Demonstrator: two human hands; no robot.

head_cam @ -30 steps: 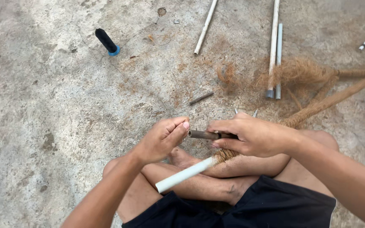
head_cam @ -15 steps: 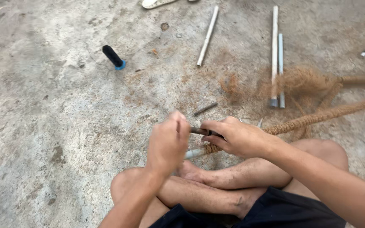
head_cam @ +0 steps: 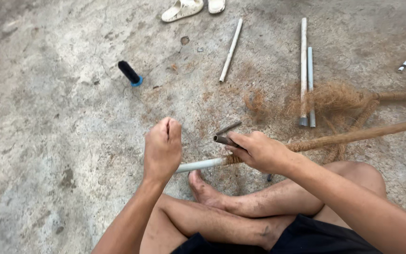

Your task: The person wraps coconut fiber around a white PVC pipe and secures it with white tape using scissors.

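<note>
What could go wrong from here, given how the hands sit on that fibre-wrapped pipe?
1. The left hand is a raised fist apart from the white pipe, so only the right hand steadies it; it may roll or slip.
2. The right hand's fingers pinch a dark metal rod over the coir fibre wrap; a slip could jab them.
3. The bare foot lies just under the pipe and could get struck.

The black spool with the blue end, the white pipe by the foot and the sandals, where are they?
black spool (head_cam: 128, 72), head view, on the middle of its dark body.
white pipe (head_cam: 198, 165), head view, on its bare part left of the fibre wrap.
sandals (head_cam: 183, 9), head view, on the left sandal's strap.
</note>
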